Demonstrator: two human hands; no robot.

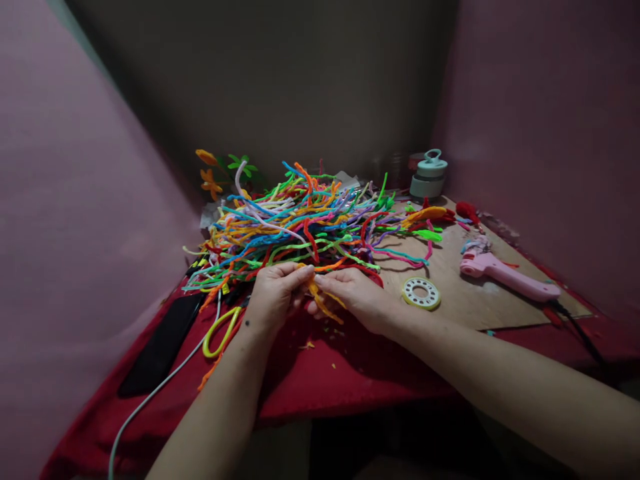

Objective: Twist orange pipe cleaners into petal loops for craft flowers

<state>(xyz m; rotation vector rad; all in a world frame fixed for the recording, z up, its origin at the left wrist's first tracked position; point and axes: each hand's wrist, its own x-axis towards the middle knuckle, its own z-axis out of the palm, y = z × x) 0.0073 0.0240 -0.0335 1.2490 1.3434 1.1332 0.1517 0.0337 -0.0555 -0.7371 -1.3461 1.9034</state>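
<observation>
Both my hands meet over the red cloth in front of a heap of coloured pipe cleaners. My left hand is closed, thumb and fingers pinching orange-yellow pipe cleaners. From the other side my right hand grips the same pieces, its thumb close to the left fingertips. Loose ends of them hang down between the hands. Some of my fingertips are hidden behind the pieces and the hands.
A pink hot glue gun lies on a wooden board at right, near a tape roll. A lidded cup stands behind. Left are a black phone, a yellow scissors handle and a white cable.
</observation>
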